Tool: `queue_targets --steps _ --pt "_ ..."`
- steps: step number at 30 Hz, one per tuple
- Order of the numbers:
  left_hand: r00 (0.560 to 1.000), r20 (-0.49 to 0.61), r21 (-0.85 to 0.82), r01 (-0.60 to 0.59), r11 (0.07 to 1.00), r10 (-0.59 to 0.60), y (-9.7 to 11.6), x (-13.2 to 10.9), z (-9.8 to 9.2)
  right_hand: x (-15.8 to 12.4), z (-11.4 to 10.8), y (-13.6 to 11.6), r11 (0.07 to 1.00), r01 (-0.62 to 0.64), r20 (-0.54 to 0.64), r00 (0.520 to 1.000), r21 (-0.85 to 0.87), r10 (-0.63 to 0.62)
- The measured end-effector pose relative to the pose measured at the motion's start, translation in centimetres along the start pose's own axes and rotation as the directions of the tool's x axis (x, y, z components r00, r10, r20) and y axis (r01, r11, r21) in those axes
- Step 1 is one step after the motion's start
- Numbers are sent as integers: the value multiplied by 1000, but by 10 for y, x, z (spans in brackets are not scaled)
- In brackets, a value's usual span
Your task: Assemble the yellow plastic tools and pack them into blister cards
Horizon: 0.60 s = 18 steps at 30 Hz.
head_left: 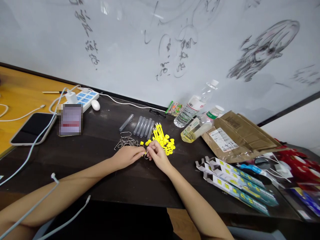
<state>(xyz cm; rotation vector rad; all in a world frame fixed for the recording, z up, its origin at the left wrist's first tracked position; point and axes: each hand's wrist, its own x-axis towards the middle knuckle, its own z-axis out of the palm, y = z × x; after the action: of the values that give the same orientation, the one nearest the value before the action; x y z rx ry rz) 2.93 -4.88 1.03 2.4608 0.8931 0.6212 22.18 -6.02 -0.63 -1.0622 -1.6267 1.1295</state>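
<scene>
The person's right grip (158, 155) pinching a bent wire (146, 158), left grip (128, 156) alongside, its hold impossible to tell

A dark-framed whiteboard (127, 63) rises behind the dark desk (130, 190), covered in black handwriting and a long-haired figure sketch (266, 50), glare at its upper left. Yellow tabletop (20, 86) at left; brown floor (183, 221) below; white wall (295, 123) at right.

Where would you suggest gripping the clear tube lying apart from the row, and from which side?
I'd pinch the lone tube midway along, probably from above: it is slim, lies flat, and a gap separates it from the tube row.
</scene>
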Motion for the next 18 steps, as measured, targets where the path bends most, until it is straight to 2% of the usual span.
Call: queue_targets --steps 4,8,11,18 --pt "996 24 -189 84 978 -81 5 2 -3 0 0 -4 999 10 2 1000 48 -10" --pt "994 47 -344 108 933 -98 6 2 -2 0 0 -4 998 5 18 1000 58 -6" --pt "993 47 -379 120 917 -110 5 1 -1 -1 1 -3 998 12 21 1000 57 -14" --pt "988 -5 -381 139 914 -153 4 3 -2 -1 2 -6 999 54 -62 997 9 -53"
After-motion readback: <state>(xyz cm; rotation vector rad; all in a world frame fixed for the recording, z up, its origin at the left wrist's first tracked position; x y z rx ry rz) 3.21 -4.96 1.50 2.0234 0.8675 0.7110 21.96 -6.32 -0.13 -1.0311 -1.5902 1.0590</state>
